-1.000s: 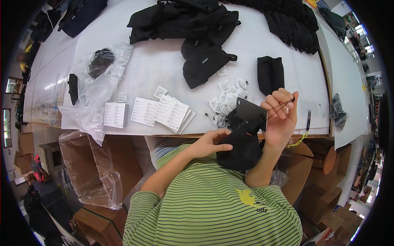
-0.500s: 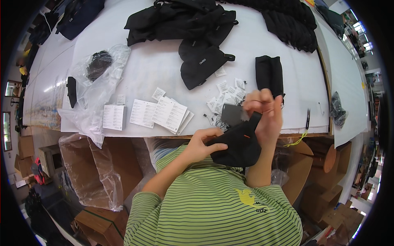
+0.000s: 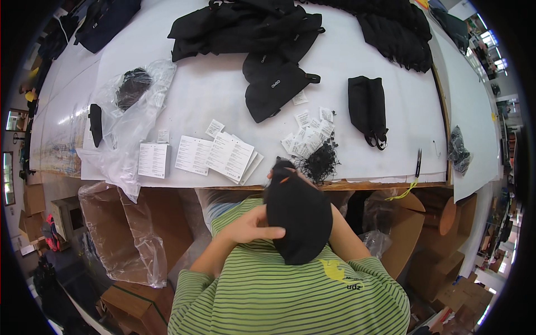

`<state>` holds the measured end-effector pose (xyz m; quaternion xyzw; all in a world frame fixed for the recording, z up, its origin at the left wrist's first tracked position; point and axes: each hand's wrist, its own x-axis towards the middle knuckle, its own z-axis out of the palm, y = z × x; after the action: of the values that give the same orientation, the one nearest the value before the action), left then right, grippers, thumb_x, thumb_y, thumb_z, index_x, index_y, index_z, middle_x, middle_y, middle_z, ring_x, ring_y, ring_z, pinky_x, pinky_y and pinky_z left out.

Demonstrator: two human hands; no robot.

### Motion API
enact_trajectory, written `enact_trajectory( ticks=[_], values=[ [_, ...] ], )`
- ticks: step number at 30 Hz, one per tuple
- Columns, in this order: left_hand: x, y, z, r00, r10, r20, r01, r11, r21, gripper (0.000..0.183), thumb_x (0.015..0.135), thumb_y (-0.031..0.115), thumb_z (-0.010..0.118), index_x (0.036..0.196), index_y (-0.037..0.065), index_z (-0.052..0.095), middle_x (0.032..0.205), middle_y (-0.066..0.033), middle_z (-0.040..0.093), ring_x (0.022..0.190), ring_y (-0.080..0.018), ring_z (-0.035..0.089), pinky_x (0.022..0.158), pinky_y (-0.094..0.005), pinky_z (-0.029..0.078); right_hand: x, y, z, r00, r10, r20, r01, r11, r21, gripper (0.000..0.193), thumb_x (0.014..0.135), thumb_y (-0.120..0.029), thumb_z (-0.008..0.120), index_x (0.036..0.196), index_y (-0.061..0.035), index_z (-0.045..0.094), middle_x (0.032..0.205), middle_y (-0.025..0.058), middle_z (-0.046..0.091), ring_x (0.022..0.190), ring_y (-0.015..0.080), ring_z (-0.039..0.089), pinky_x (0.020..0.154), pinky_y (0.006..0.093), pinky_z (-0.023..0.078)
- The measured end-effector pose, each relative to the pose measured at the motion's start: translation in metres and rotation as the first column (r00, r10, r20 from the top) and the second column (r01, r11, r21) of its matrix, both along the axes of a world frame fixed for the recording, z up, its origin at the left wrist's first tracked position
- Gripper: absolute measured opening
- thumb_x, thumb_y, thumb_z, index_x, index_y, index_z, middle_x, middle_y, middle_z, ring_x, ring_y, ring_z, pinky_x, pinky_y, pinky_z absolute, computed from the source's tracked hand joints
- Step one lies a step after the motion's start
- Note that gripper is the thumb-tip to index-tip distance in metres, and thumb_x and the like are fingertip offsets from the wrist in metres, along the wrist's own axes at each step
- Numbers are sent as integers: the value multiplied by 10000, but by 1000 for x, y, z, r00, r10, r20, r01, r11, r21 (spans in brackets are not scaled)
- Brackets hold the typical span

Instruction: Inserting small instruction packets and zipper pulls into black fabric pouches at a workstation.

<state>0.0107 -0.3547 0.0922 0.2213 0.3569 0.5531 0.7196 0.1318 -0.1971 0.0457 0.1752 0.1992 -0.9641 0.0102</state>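
In front of my chest is a black cloth pouch [image 3: 301, 223], held upright with a small orange tab and a loop near its top. My left hand [image 3: 251, 226] grips its left side, thumb lying across the front. Behind the pouch is my right hand [image 3: 301, 175], mostly hidden; only bits of its fingers show by the loop. On the table just beyond lie a tangle of thin black cords [image 3: 319, 163] and a heap of small white labels [image 3: 307, 137]. Another black pouch [image 3: 367, 106] with cord ends lies to the right.
White printed cards [image 3: 229, 156] lie in stacks along the table's near edge. Clear plastic bags [image 3: 125, 123] are at left. Black pouches [image 3: 279, 89] pile up at the back. Dark thread snips [image 3: 419, 162] with a yellow cord lie right. Cardboard boxes [image 3: 167, 223] stand below the edge.
The pouch has turned upright and moved left and nearer my chest. My right hand has gone from its right side to behind it. A dark grey flat piece beside it no longer shows.
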Motion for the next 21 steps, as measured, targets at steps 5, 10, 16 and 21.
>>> enact_trajectory(
  ticks=[5, 10, 16, 21],
  values=[
    [-8, -18, 1, 966, -190, 177, 167, 976, 138, 455, 845, 59, 678, 1262, -5, 508, 1189, -59, 588, 1099, -152, 526, 977, -311, 393, 11, -14, 32, 995, 21, -94, 11, 946, 324, 646, 823, -69, 666, 1388, -54, 355, 1186, 69, 558, 1052, 144, 554, 924, 270, 419],
    [-12, -11, -14, 928, -353, 122, 273, 863, 426, 429, 865, 80, 662, 1259, -8, 517, 1208, -68, 575, 1110, -152, 513, 967, -307, 393, 12, -20, 26, 971, 239, 20, -226, 883, 411, 629, 780, -185, 744, 1304, 20, 461, 1219, 85, 572, 1071, 164, 569, 959, 310, 423],
    [-16, -12, 8, 950, -257, 179, 230, 960, 159, 466, 876, 73, 644, 1304, -9, 479, 1240, -63, 552, 1152, -152, 486, 993, -298, 369, 11, -5, 28, 948, -61, 314, -55, 936, 346, 469, 924, -299, 604, 1273, -15, 470, 1179, 31, 570, 1022, 116, 564, 896, 271, 446],
    [-40, -4, 15, 986, 165, -33, -156, 970, 188, 567, 865, 49, 637, 1366, -39, 388, 1261, -83, 532, 1175, -146, 477, 999, -291, 368, 15, 30, 30, 989, -65, -130, 134, 746, 652, 563, 836, -233, 701, 1281, -80, 391, 891, -13, 480, 769, 75, 489, 703, 229, 426]
  ],
)
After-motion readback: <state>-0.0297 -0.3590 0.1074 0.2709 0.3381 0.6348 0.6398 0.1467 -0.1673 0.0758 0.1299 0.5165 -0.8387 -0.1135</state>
